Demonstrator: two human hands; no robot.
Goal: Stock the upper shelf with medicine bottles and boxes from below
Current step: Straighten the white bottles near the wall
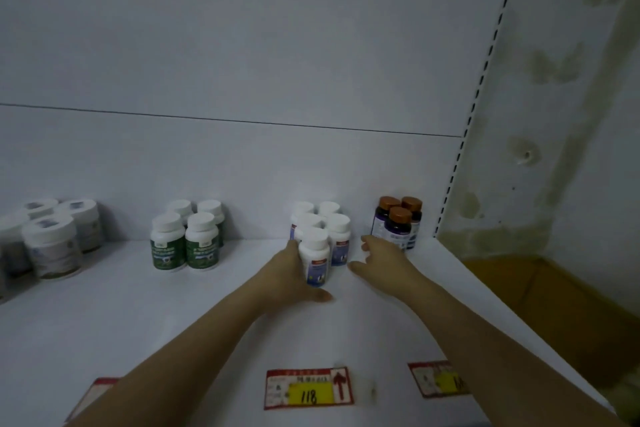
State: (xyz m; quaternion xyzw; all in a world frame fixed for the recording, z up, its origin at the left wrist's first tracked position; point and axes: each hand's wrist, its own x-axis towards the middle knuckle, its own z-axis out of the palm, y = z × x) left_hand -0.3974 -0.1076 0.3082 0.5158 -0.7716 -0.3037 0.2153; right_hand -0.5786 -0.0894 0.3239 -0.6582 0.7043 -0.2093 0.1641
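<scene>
Head view: at centre frame the left hand [291, 276] curls round an upright white bottle [314, 255] standing at the front of its cluster [338, 229]. The right hand [384, 260] hovers just to the right, fingers loose and empty, beside the dark bottles [398, 224]. Bare shelf [173, 322] opens toward the lower frame, so the bottle probably needs only a nudge back.

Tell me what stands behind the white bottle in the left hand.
Behind the white bottle gripped by the left hand stand four more white-capped bottles in two rows, then the back panel. The rear pair show only caps; their labels are covered.
</scene>
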